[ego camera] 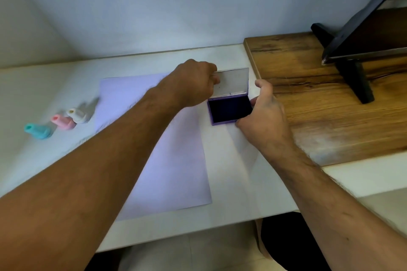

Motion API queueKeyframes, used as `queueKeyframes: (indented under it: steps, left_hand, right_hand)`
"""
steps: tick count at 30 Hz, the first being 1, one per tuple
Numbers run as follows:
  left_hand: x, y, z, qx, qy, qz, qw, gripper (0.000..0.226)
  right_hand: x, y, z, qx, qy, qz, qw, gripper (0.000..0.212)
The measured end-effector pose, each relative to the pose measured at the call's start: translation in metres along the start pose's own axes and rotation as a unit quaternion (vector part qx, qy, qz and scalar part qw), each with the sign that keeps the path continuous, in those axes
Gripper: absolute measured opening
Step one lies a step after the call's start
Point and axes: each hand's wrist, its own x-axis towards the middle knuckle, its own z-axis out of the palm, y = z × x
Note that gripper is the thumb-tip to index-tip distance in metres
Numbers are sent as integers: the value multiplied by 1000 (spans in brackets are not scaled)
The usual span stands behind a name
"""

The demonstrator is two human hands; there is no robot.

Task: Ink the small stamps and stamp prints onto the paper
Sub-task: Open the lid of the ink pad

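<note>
White paper (176, 160) lies flat on the pale table (242, 193), passing under the left forearm. Beyond it, the right hand (264, 116) grips the purple ink pad's (229, 109) base while the left hand (193, 82) pinches its raised clear lid (234, 81). Three small plastic stamps (59, 122), teal, pink and white, sit well left of those fingers. Grained wood board (330, 99) lies right.

Two bare forearms in shot, no sleeves anywhere, no watch, no rings on the fingers (214, 77). Left hand (193, 82) and right hand (265, 116) both uncovered; veins stand out behind the right fingers.
</note>
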Motion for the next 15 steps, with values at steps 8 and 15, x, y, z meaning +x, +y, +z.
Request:
queueKeyframes:
  steps: [8, 15]
  left_hand:
    - [15, -5, 7, -22, -44, -6, 999, 44]
    - [14, -11, 14, -26, -26, -8, 999, 47]
  right_hand:
    - [2, -2, 1, 2, -23, 12, 1000, 93]
    - [-7, -14, 1, -12, -21, -9, 1000, 95]
